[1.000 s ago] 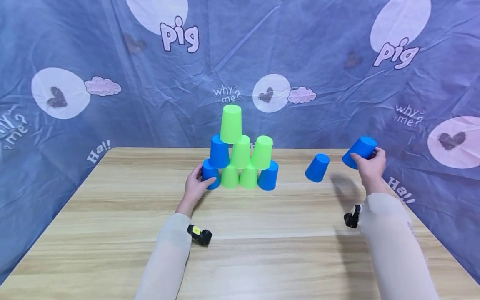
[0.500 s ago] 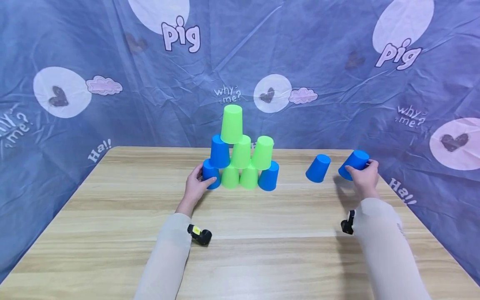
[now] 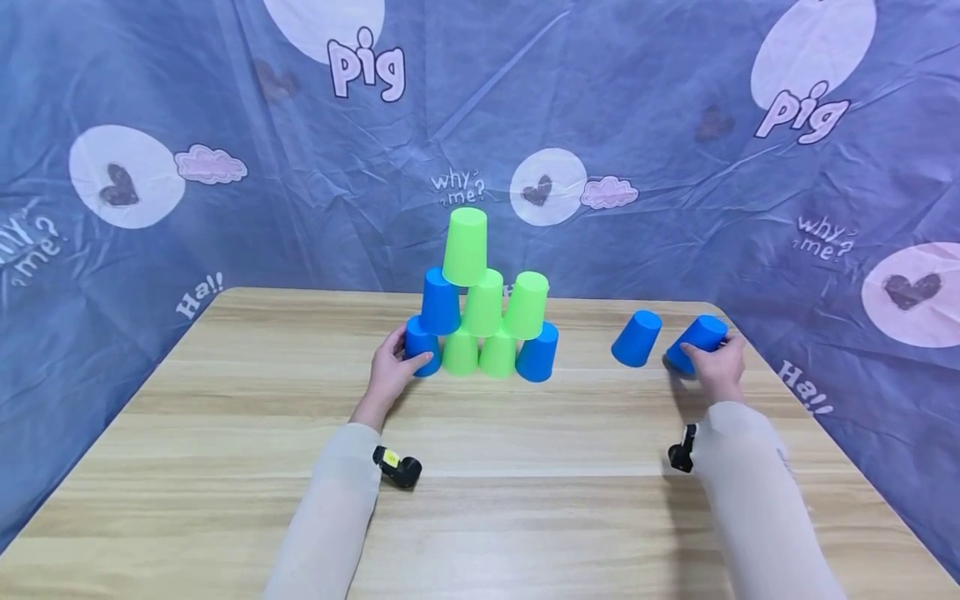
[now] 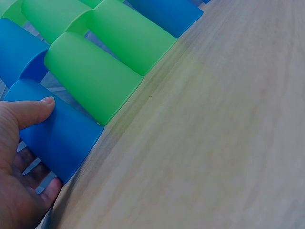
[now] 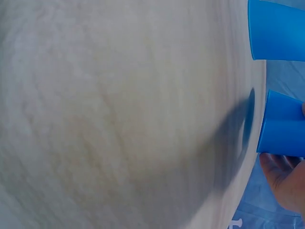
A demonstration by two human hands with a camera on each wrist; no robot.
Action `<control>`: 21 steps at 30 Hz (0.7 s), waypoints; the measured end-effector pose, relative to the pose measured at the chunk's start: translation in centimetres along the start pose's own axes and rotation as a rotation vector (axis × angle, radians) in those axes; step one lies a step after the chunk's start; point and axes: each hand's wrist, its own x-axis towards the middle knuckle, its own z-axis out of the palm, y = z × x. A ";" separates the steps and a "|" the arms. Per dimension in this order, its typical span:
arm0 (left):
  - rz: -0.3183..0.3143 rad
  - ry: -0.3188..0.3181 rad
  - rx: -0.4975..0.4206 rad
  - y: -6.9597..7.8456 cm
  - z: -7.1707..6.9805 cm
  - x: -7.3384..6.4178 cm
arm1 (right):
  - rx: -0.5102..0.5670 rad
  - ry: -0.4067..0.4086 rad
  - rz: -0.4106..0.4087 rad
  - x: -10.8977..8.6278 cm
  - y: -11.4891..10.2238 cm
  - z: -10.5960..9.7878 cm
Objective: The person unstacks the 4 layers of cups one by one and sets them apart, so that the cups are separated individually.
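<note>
Upside-down cups form a stacked pyramid. Its bottom row has a blue cup [image 3: 422, 347] at the left end, two green cups [image 3: 460, 353] and a blue cup [image 3: 537, 353] at the right end. Above sit a blue cup [image 3: 439, 302] and two green cups [image 3: 527, 305], topped by a green cup [image 3: 466, 247]. My left hand [image 3: 390, 371] holds the bottom-left blue cup, thumb [image 4: 35, 110] across its front and fingers behind. Far right, my right hand [image 3: 720, 367] grips another upside-down blue cup [image 3: 699, 342] by its side, close over the table; its shadow [image 5: 224, 152] shows below.
One more blue cup [image 3: 637, 338] stands upside down between the pyramid and my right hand. The wooden table [image 3: 525, 500] ends in front of a printed blue cloth [image 3: 337, 208]. A small black device [image 3: 400, 468] is strapped at each wrist.
My right hand has lowered its blue cup toward the table and moved slightly left. My left hand and the pyramid keep their places.
</note>
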 end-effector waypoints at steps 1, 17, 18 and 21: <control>-0.001 0.001 0.001 0.0 0.0 0.0 | 0.003 -0.003 0.005 -0.1 0.0 0.1; 0.004 -0.002 0.006 -0.2 -0.1 0.3 | -0.010 -0.047 0.049 0.1 0.0 1.4; 0.005 -0.002 0.005 -0.1 -0.1 0.3 | -0.010 -0.051 0.052 0.0 0.0 1.4; 0.009 -0.004 0.002 -0.1 0.0 0.2 | -0.003 -0.063 0.068 0.0 0.0 1.4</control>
